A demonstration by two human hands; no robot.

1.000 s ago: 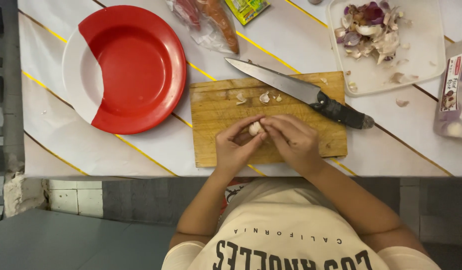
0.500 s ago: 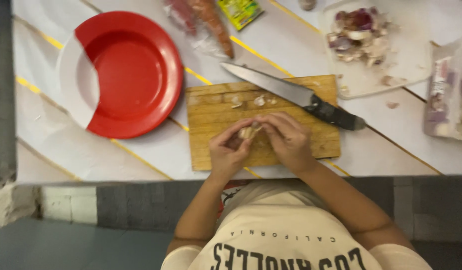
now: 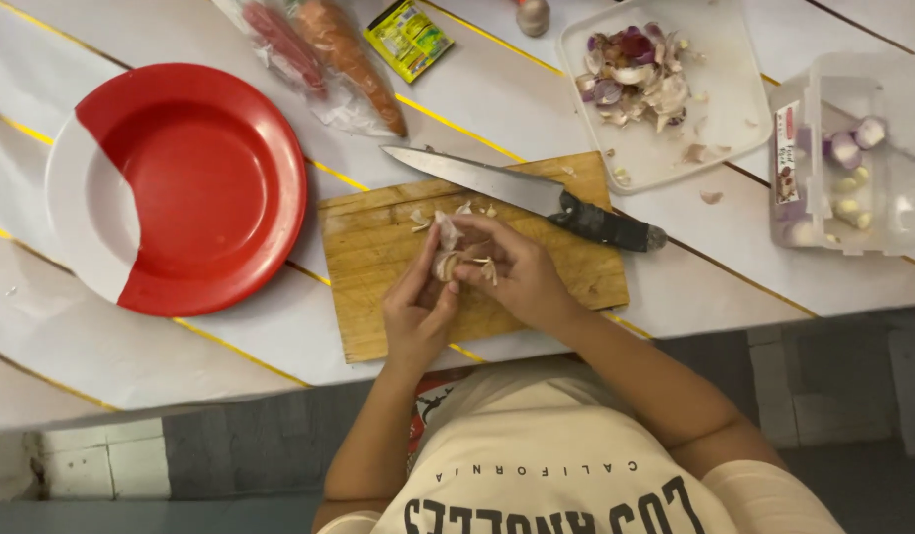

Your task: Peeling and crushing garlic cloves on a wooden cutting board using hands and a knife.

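Peeling a garlic clove (image 3: 448,265) over the wooden cutting board (image 3: 378,257): left hand (image 3: 416,314) and right hand (image 3: 517,277) both pinch it between fingertips, papery skin (image 3: 448,229) lifting off. Looks mid-peel; next move likely needs a steady grip while the remaining skin is pulled away. Kitchen knife (image 3: 522,193) lies across the board's far edge, blade near the hands, so watch it. Red plate (image 3: 181,188) sits to the left, tray of peels (image 3: 715,99) and clear container (image 3: 853,168) to the right. The board nearly reaches the surface (image 3: 675,287) edge; open room right of the board.
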